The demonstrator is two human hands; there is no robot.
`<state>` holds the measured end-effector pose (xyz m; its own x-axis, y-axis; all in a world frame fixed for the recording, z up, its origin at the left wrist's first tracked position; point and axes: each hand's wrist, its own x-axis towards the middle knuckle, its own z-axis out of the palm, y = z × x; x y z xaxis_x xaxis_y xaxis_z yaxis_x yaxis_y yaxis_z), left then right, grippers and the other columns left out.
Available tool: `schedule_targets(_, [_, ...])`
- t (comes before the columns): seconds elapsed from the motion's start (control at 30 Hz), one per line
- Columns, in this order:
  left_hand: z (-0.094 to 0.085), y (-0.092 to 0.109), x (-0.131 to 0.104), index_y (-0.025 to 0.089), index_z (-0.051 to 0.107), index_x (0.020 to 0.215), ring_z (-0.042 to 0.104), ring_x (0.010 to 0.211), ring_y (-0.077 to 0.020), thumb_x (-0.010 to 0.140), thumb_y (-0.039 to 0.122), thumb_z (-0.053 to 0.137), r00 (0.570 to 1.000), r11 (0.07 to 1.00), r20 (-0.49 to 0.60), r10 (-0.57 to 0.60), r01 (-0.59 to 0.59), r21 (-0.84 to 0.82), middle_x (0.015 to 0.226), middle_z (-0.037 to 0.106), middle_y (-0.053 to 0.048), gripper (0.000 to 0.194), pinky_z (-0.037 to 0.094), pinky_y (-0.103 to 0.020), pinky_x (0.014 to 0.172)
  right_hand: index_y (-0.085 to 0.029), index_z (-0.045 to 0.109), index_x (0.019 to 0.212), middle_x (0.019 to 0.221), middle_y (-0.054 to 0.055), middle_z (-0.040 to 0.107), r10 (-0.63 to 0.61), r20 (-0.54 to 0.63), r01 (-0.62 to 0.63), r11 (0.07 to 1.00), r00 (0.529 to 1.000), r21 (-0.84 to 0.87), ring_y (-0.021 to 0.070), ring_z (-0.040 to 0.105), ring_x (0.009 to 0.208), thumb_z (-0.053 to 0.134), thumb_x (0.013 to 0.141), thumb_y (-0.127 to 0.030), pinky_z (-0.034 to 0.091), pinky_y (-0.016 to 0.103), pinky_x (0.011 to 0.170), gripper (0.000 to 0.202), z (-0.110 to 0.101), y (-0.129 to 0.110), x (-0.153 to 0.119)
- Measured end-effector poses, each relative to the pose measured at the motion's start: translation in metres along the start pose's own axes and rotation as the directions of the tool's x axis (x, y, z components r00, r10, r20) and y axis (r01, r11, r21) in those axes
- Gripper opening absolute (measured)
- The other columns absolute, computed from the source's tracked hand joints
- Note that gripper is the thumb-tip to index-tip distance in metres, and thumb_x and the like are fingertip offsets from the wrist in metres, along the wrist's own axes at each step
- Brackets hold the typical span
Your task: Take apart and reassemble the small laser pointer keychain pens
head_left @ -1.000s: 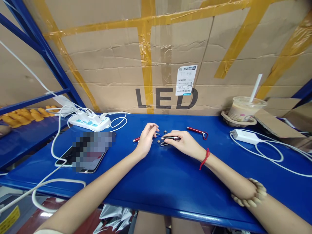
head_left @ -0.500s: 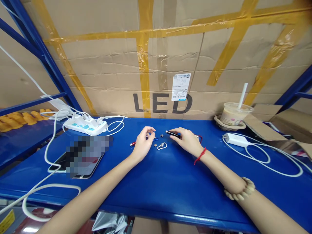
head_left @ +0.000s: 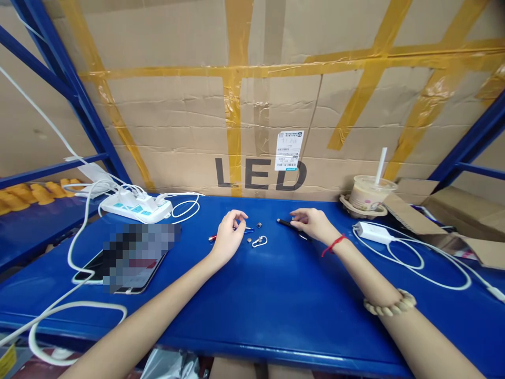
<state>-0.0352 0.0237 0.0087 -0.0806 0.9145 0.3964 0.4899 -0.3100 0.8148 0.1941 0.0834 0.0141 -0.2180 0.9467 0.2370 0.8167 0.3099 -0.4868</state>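
My left hand (head_left: 229, 234) rests on the table with loosely curled fingers and a gap at the thumb. A red metal tube end (head_left: 212, 238) and a blue tip (head_left: 248, 230) show on either side, partly hidden by that hand. My right hand (head_left: 315, 225) has bent fingertips drawn close, with a small silvery glint between them. What it pinches is too small to make out. Below its thumb lies a slim black pen-like tube (head_left: 286, 223). Between my hands are a silver clasp with a loop (head_left: 259, 242), a small round piece (head_left: 249, 240) and a tiny metal part (head_left: 259, 225).
A phone (head_left: 136, 287) and a white power strip (head_left: 160, 213) with cables are on the left. A drink cup (head_left: 371, 193) in a carton holder and a white charger (head_left: 374, 232) with its cable are on the right. A large taped cardboard box (head_left: 177, 121) stands behind.
My right hand has shifted right along the black tube, which now lies on the table below its thumb. My left hand keeps its place. The view has tilted slightly.
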Motion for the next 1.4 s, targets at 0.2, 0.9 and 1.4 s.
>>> schedule_targets(0.2, [-0.002,0.002,0.001,0.019,0.054,0.082,0.047,0.069,-0.0135,0.076,0.014,0.042,1.0,0.986,-0.013,0.017,-0.015,0.163,0.08,0.054,-0.001,0.014,0.038,-0.027,0.071,-0.024,0.067,0.089,0.086,0.003,0.07,0.062,-0.278,-0.1,0.987,0.959,-0.123,0.0208,0.064,0.08,0.045,0.081,-0.034,0.046,0.029,0.063,0.026,-0.01,-0.003,-0.001])
schedule_targets(0.9, [-0.038,-0.003,0.013,0.022,0.063,0.09,0.055,0.09,-0.0238,0.082,0.024,0.044,0.997,0.661,0.067,0.041,-0.078,0.747,0.093,0.063,-0.007,0.021,0.035,-0.034,0.078,-0.027,0.066,0.081,0.078,-0.002,0.069,-0.173,-0.28,0.11,0.967,0.944,-0.228,0.0157,0.062,0.068,0.041,0.084,-0.038,0.033,0.023,0.049,0.027,0.004,-0.029,-0.015])
schedule_targets(1.4, [-0.045,0.006,0.012,0.022,0.068,0.066,0.06,0.071,-0.025,0.071,0.037,0.06,0.967,0.625,0.083,-0.242,0.09,0.776,0.07,0.066,-0.008,0.018,0.036,-0.03,0.061,-0.025,0.066,0.082,0.08,-0.002,0.069,-0.297,-0.216,0.238,0.935,0.93,-0.263,0.0127,0.061,0.065,0.041,0.085,-0.035,0.035,0.022,0.051,0.027,0.005,-0.037,-0.02])
